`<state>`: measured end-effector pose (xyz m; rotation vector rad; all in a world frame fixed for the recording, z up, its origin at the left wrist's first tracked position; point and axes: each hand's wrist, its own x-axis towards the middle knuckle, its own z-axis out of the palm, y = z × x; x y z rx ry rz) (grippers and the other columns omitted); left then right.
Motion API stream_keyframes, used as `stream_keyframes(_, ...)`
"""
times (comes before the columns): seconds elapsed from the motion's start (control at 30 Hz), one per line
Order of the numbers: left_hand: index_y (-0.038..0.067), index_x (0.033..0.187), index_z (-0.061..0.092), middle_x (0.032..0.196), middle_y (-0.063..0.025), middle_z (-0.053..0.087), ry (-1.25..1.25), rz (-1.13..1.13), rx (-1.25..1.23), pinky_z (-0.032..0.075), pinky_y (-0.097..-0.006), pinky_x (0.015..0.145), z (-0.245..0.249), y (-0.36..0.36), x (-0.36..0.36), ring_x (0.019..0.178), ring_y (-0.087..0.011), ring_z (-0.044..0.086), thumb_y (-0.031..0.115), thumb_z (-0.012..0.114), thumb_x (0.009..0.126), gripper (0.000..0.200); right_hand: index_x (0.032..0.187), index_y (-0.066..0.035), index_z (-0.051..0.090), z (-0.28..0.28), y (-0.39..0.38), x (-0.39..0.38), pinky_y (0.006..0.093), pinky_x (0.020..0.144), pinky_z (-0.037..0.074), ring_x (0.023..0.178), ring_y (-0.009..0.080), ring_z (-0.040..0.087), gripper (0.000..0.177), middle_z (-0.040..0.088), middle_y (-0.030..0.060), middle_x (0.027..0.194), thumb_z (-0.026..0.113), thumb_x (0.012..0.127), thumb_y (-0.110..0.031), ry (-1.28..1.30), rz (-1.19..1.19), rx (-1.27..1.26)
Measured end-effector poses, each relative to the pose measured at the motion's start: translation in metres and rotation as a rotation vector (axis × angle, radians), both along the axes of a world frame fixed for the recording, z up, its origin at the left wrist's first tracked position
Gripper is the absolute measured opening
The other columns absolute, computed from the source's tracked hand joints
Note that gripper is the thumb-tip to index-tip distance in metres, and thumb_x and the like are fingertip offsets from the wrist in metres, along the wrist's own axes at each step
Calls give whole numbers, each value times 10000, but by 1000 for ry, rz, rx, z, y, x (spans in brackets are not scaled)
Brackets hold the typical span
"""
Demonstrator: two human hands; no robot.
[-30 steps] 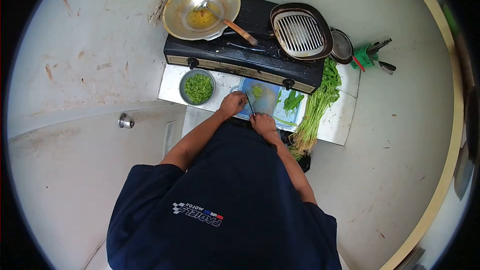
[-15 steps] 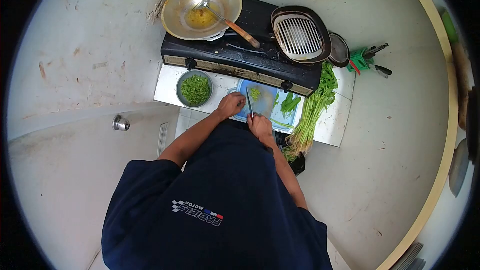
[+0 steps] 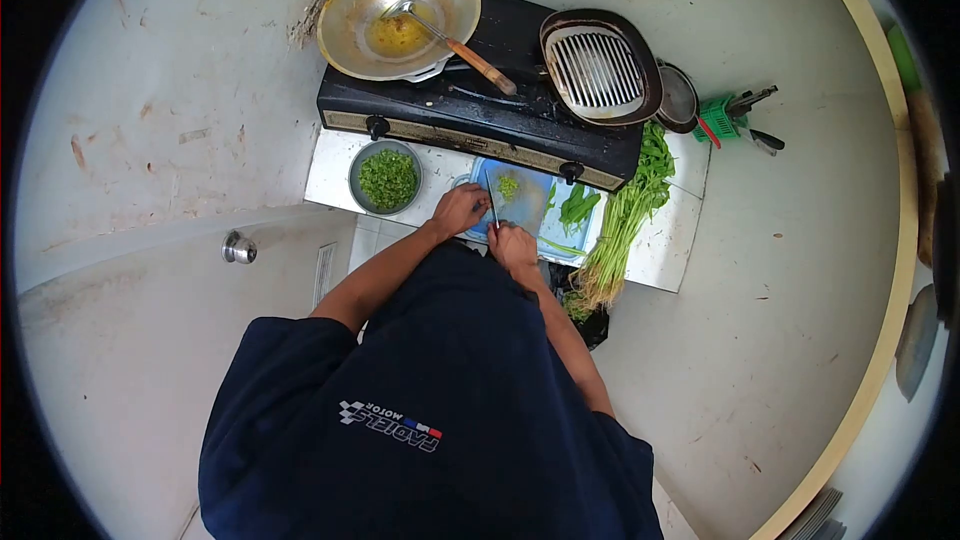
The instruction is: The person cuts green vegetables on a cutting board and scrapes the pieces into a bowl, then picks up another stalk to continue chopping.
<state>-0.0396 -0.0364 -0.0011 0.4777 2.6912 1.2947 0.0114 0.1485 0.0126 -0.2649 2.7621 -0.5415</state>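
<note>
My right hand [image 3: 514, 246] is closed round the handle of a knife [image 3: 491, 198], whose blade points away from me over the blue cutting board [image 3: 530, 212]. Just left of the blade, my left hand [image 3: 462, 208] rests at the board's left edge with its fingers curled together; what they hold, if anything, is hidden. A small heap of chopped greens [image 3: 508, 185] lies right of the blade. Farther right on the board are loose green leaves [image 3: 578, 207]. A bowl of chopped greens [image 3: 388, 178] stands left of the board.
Behind the board is a black stove [image 3: 400, 120] bearing a wok [image 3: 345, 25] with a ladle [image 3: 480, 65] and a grill pan [image 3: 598, 70]. A bunch of long greens [image 3: 625, 220] lies at the right. Beyond stand a small pan [image 3: 677, 98] and a green basket [image 3: 716, 116] with utensils.
The knife and my right hand have shifted slightly left, closer to my left hand. The whole view has also moved a little.
</note>
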Motion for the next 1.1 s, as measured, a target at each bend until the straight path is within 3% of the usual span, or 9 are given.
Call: stream_keyframes(1.1, 75, 934, 744, 899, -117, 697, -78, 104, 8, 564, -429, 747, 1, 5, 8, 819, -329, 682, 147, 701, 887, 95, 879, -7, 725, 2, 0, 5, 516, 730, 578, 774, 436, 719, 494, 719, 253, 813, 518, 1027, -431, -13, -19, 7)
